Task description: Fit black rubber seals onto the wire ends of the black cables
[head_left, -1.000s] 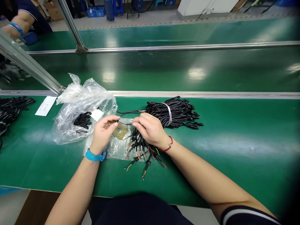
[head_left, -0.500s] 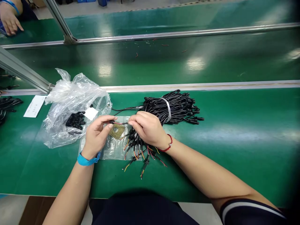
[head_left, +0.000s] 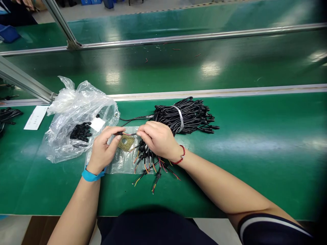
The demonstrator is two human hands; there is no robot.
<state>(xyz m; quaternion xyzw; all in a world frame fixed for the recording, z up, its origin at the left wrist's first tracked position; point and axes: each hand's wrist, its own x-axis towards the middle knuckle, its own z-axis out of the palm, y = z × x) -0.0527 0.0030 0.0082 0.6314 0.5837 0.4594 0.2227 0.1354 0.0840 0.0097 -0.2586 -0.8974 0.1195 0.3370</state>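
Above the middle of the green worktop (head_left: 237,160), our left hand (head_left: 103,149) pinches a small black part (head_left: 120,133) between thumb and forefinger. Our right hand (head_left: 162,141) is closed on a thin cable (head_left: 133,134), gripping it beside its wire end. The cable's exposed stretch bridges the gap between our hands, its long axis running crosswise, nearly level from left to right. Its reddish wires point left, to the black part at our left fingertips; whether they enter it, we cannot tell. Just below this stretch, towards us, a yellowish pad with a hole (head_left: 125,143) rests on a flat clear bag (head_left: 119,166). Beyond and to the right of our right hand lies a bundle of black cables (head_left: 166,117), bound by a pale band (head_left: 181,119); other stripped wire ends (head_left: 153,186) fan out towards us. Beyond our left hand, a crumpled clear bag (head_left: 76,102) holds small black pieces (head_left: 80,132).
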